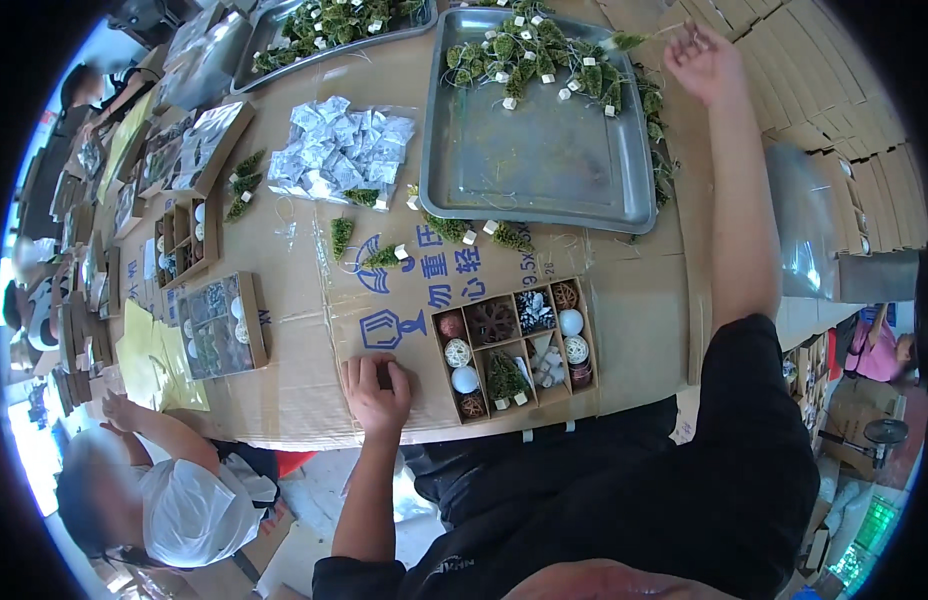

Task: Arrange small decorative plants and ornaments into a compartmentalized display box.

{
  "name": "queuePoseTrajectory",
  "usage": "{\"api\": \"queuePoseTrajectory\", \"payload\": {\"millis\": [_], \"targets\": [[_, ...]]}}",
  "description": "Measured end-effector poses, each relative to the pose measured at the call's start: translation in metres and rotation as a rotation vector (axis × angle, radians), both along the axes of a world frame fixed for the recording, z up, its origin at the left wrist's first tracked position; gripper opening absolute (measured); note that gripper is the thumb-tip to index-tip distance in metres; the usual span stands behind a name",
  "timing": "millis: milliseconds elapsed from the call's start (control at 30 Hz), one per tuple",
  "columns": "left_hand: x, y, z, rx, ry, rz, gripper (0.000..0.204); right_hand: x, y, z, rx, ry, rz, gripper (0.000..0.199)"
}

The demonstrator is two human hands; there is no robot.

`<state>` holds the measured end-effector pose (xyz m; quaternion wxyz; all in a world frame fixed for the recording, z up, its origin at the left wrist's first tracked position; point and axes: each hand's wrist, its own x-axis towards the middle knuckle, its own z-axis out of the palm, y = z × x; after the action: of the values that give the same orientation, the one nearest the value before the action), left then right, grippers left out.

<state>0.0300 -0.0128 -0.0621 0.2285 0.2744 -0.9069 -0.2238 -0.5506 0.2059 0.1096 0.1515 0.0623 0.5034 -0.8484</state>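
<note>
Mini trees [524, 55] lie heaped in the metal tray [544, 160], where the right hand [702, 62] pinches one, while the left hand [378, 385] rests flat, empty, bracing beside the divided box [514, 345].

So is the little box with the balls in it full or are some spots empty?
Full. Every compartment of the divided box holds something: balls, a small green tree, white cubes.

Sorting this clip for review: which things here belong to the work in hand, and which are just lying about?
In hand:
- right hand holding a small green tree sprig
- metal tray of green sprigs
- compartment box of ornaments
- left hand resting on the cardboard-covered table

Lying about:
- small white packets
- second metal tray
- closed gift box
- flat carton stack
</note>
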Motion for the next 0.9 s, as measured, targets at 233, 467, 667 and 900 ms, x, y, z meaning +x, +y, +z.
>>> {"api": "queuePoseTrajectory", "payload": {"millis": [233, 467, 667, 900], "targets": [[-0.007, -0.002, -0.006, -0.013, 0.041, -0.018, 0.005, -0.109, -0.034, -0.041, -0.074, 0.233, 0.913, 0.038], [0.000, -0.002, -0.007, -0.027, 0.025, 0.001, 0.005, -0.016, -0.084, -0.111, 1.600, 0.946, 0.373, 0.028], [-0.004, 0.002, -0.005, -0.023, 0.040, -0.019, 0.005, -0.016, -0.054, -0.090, 1.515, 0.976, 0.254, 0.030], [0.002, 0.001, -0.003, -0.045, 0.018, -0.011, 0.006, 0.045, -0.028, 0.001, 1.338, 1.216, 0.277, 0.037]]}}
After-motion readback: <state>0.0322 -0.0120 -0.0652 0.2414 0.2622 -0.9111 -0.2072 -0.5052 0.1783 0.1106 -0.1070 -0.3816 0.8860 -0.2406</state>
